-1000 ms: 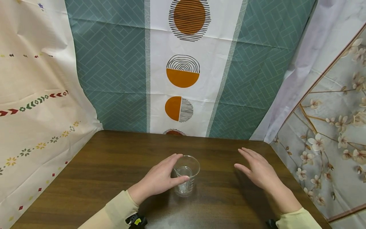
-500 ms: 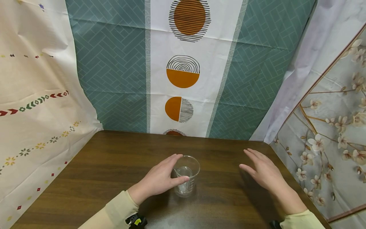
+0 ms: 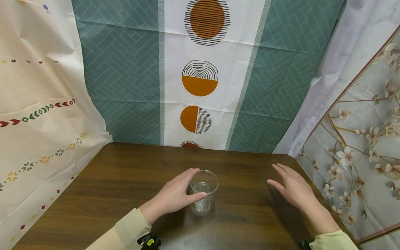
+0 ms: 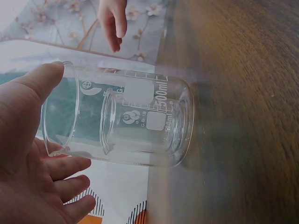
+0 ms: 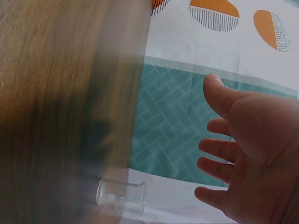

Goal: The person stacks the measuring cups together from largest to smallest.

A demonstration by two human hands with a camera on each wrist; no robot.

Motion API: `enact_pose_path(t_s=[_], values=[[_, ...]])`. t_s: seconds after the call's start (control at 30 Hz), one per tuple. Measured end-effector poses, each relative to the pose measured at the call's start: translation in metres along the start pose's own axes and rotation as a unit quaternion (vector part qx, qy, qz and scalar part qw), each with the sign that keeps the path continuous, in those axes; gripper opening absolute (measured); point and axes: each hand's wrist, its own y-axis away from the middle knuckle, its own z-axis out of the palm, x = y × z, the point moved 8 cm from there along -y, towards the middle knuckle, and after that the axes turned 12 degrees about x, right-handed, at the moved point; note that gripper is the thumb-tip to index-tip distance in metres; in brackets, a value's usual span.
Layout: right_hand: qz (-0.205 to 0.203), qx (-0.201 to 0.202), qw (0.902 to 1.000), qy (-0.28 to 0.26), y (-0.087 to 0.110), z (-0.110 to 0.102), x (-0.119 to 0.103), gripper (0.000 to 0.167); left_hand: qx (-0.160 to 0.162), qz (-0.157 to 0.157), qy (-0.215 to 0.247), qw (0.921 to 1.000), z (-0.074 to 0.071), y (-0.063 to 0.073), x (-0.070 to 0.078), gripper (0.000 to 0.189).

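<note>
On the dark wooden table stands a large clear glass beaker (image 3: pixel 215 189) with white markings, and a smaller beaker (image 4: pixel 108 119) is nested inside it. My left hand (image 3: pixel 173 196) holds the large beaker at its rim, thumb on the near side and fingers on the far side. Off to the right, my right hand (image 3: pixel 292 189) hovers over the table with relaxed fingers and an empty palm. In the right wrist view, a small clear glass vessel (image 5: pixel 122 196) shows low in the frame, below the fingers.
Around the table (image 3: pixel 125 173) hang a teal and white cloth (image 3: pixel 122 69) at the back, a cream cloth (image 3: pixel 40 139) at left and a floral cloth (image 3: pixel 359 166) at right. A dark wrist device (image 3: pixel 149 241) sits on the left sleeve.
My right hand has drifted to the right, farther from the beaker. The left hand and the nested beakers have kept their place.
</note>
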Motion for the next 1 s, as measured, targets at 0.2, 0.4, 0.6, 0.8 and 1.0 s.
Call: enact_pose_path(t_s=[0.2, 0.4, 0.6, 0.8, 1.0], values=[[0.006, 0.002, 1.0000, 0.003, 0.002, 0.001, 0.009, 0.077, 0.000, 0.003, -0.001, 1.0000, 0.000, 0.000, 0.000, 0.095], [0.011, 0.002, 0.9999, 0.005, 0.002, 0.001, 0.017, 0.078, 0.002, 0.002, -0.004, 1.0000, 0.000, 0.000, 0.000, 0.095], [0.020, -0.002, 0.9997, 0.010, 0.003, 0.002, 0.023, 0.077, 0.003, 0.004, -0.004, 1.0000, -0.001, 0.000, 0.001, 0.095], [0.029, -0.004, 0.9994, 0.018, 0.004, 0.005, 0.033, 0.077, 0.002, 0.004, -0.003, 1.0000, 0.000, 0.000, 0.001, 0.095], [0.030, -0.005, 0.9992, 0.026, 0.006, 0.007, 0.040, 0.077, 0.003, 0.005, -0.003, 1.0000, -0.001, 0.000, 0.001, 0.094]])
